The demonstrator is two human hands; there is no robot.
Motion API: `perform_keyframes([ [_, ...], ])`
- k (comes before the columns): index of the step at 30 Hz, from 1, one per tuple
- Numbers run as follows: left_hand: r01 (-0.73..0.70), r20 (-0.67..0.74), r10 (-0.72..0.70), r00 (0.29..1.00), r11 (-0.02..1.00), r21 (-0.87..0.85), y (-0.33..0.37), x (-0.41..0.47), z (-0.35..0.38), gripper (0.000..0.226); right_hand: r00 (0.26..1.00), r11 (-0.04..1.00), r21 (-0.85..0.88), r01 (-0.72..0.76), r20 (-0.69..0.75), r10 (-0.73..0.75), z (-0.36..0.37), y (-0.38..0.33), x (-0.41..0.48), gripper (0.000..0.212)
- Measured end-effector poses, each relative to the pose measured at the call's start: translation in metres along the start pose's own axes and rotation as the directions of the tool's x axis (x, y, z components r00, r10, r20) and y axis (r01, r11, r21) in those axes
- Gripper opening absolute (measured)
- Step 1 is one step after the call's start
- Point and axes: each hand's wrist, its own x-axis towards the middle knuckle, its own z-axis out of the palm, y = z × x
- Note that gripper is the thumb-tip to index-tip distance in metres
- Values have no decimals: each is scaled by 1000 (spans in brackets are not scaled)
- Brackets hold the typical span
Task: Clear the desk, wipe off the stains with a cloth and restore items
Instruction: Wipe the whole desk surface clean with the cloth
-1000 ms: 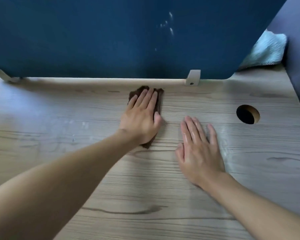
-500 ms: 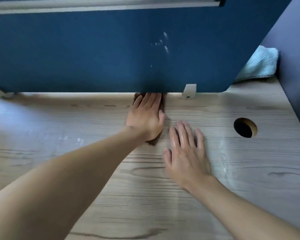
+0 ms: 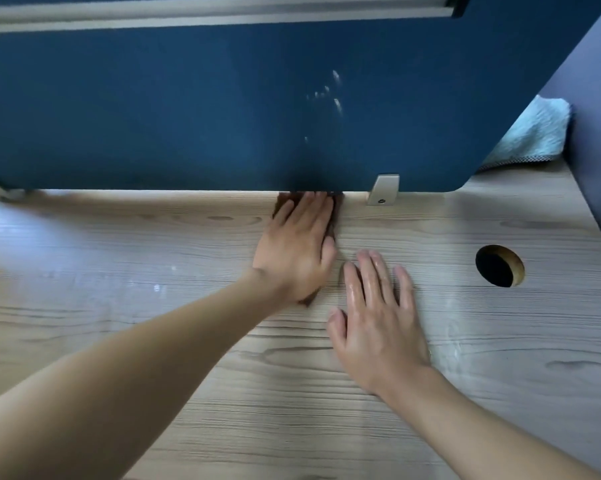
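A dark brown cloth (image 3: 282, 206) lies flat on the light wooden desk (image 3: 119, 258), pushed up to the foot of the blue partition. My left hand (image 3: 297, 247) presses on it with straight fingers and covers most of it; only its far corners and a near tip show. My right hand (image 3: 378, 320) rests flat on the bare desk just to the right, fingers spread and shiny with wet. Pale smears and wet streaks (image 3: 454, 327) mark the wood to the right of that hand, and small white specks (image 3: 157, 288) lie to the left.
The blue partition (image 3: 188, 116) stands along the desk's back edge on grey brackets (image 3: 382, 190), with white flecks on its face. A round cable hole (image 3: 498, 266) opens at the right. A pale blue towel (image 3: 531, 133) lies behind the partition's right corner, beside a dark side wall.
My left hand has slid the cloth away from me to the partition's foot. My right hand has shifted slightly left and stays flat on the desk.
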Motion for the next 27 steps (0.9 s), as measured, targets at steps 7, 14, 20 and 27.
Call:
perform_keyframes([
  [7,-184,96,181,979,983,21,-34,-43,-4,71,1000,1000,6,8,-5,-8,-1,0,1,68],
  [14,73,-26,-72,997,997,18,-26,-35,-1,70,1000,1000,4,1,-23,-1,1,0,0,67],
  [20,-209,75,208,975,978,2,-36,-78,-3,71,1000,1000,-19,-2,-18,2,3,0,1,69],
  [27,234,-56,-233,971,972,18,-48,-40,1,73,1000,999,-36,1,-21,-2,3,0,0,67],
])
